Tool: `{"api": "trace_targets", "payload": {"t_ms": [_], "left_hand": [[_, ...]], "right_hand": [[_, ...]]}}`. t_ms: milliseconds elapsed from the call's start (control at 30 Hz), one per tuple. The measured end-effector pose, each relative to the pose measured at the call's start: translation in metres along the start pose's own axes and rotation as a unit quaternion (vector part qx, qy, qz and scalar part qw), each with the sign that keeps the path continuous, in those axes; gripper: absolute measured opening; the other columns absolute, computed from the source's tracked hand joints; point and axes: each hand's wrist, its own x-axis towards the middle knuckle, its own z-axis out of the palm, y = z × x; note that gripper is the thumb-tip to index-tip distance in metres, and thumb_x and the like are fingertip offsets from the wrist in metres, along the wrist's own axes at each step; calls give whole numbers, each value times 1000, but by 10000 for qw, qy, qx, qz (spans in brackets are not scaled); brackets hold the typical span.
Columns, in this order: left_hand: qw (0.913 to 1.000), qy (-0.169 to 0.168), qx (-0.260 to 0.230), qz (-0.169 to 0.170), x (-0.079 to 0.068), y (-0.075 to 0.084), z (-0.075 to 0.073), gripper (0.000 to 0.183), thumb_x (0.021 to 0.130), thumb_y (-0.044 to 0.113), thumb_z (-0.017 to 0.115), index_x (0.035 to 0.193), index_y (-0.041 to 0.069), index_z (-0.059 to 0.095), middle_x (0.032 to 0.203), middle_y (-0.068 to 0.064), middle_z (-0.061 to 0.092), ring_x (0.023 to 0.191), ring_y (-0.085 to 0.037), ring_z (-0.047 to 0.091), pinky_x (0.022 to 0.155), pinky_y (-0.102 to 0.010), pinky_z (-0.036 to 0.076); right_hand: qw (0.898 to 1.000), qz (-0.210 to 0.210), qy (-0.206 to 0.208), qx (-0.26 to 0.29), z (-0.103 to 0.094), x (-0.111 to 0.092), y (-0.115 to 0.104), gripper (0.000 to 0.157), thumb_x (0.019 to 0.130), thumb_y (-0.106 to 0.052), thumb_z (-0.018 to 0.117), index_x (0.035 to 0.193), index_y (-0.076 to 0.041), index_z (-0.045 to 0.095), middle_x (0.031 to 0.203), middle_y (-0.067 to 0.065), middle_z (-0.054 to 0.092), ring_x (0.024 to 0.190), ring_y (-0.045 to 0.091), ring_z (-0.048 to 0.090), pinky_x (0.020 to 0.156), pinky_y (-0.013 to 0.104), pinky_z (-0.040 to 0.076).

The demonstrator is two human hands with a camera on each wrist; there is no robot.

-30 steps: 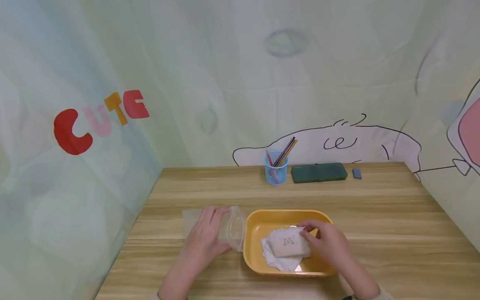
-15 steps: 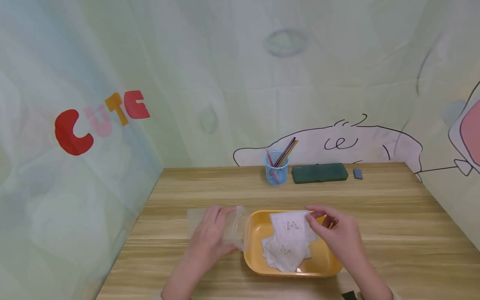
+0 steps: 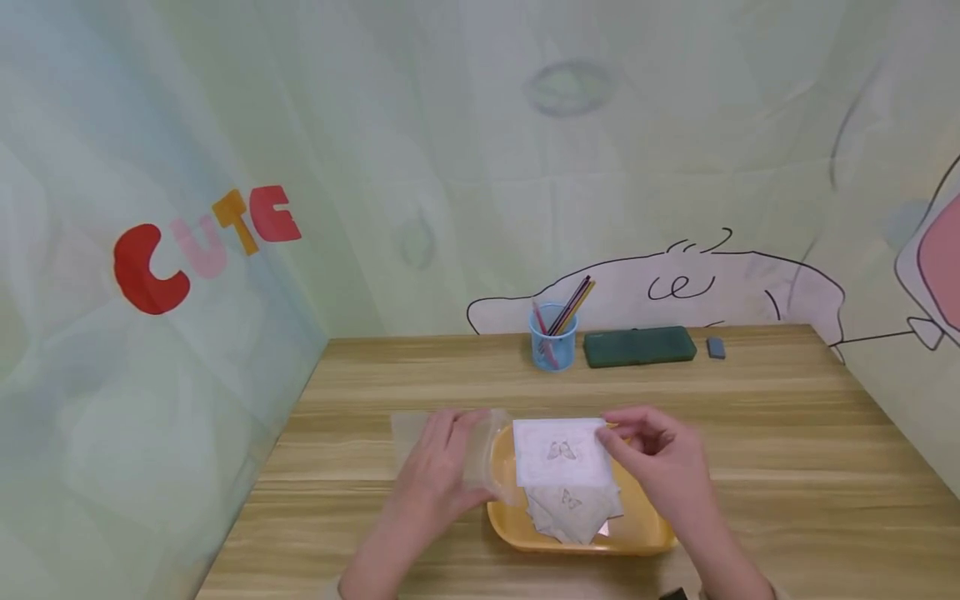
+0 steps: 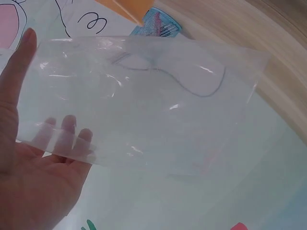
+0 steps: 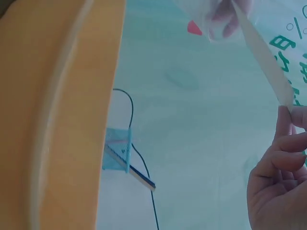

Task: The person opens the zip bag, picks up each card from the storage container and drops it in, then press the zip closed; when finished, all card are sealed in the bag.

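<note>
My left hand (image 3: 431,479) holds a clear plastic bag (image 4: 168,110) near its mouth, thumb at one edge and fingers at the other. The bag lies flat and see-through, its mouth facing right over the left rim of the yellow tray (image 3: 581,548). Between thumb and fingers of my right hand (image 3: 667,467) is a white paper square (image 3: 562,471) with a small butterfly print, raised above the tray beside the bag's mouth. Edge-on in the right wrist view, the paper square (image 5: 264,57) looks thin. More butterfly-printed squares (image 3: 573,517) lie in a loose pile in the tray.
At the back of the wooden table (image 3: 787,433) stand a blue mesh cup (image 3: 552,346) with several pencils, a dark green case (image 3: 640,347) and a small blue-grey block (image 3: 716,347). A printed curtain (image 3: 450,167) hangs behind and to the left.
My right hand has lifted one paper square off the pile and carried it up, then left to the bag's mouth. My left hand and the bag have shifted slightly right.
</note>
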Motion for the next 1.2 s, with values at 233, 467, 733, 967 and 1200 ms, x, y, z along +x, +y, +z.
{"api": "trace_targets", "payload": {"t_ms": [233, 467, 733, 967, 1200], "left_hand": [[10000, 63, -1, 69, 4, 6, 2, 105, 40, 30, 96, 130, 2, 50, 113, -9, 52, 105, -21, 49, 95, -31, 46], [9997, 18, -187, 152, 6, 12, 2, 104, 45, 32, 94, 133, 2, 48, 116, -8, 51, 107, -22, 47, 99, -29, 42], [9996, 78, -116, 265, 9, 18, 3, 103, 46, 30, 95, 133, 3, 47, 118, -9, 50, 108, -24, 47, 99, -33, 43], [9994, 117, -110, 291, 8, 20, 4, 103, 46, 30, 95, 133, 3, 47, 118, -10, 50, 109, -24, 48, 100, -35, 43], [9991, 157, 29, 389, 8, 20, 6, 105, 46, 30, 95, 133, 0, 46, 117, -12, 50, 108, -27, 48, 101, -37, 42]], "right_hand": [[9990, -134, 70, 423, 15, -6, 1, 14, 76, -4, 80, 89, -6, 73, 72, 5, 67, 51, 11, 46, 42, 20, 38], [9989, -87, -51, 454, 29, -6, 3, 14, 76, -6, 81, 87, -8, 73, 72, 5, 67, 50, 10, 45, 41, 19, 36], [9985, -210, -133, 495, 44, -5, 9, 14, 76, -9, 81, 87, -12, 73, 71, 3, 68, 50, 12, 46, 42, 19, 36], [9985, -293, -58, 457, 57, -7, 14, 13, 77, -13, 81, 88, -16, 74, 73, -2, 69, 46, 10, 40, 39, 18, 28], [9979, -574, 88, -271, 69, -12, 17, 23, 74, -10, 83, 93, -21, 77, 72, -13, 67, 46, 10, 41, 39, 18, 31]]}}
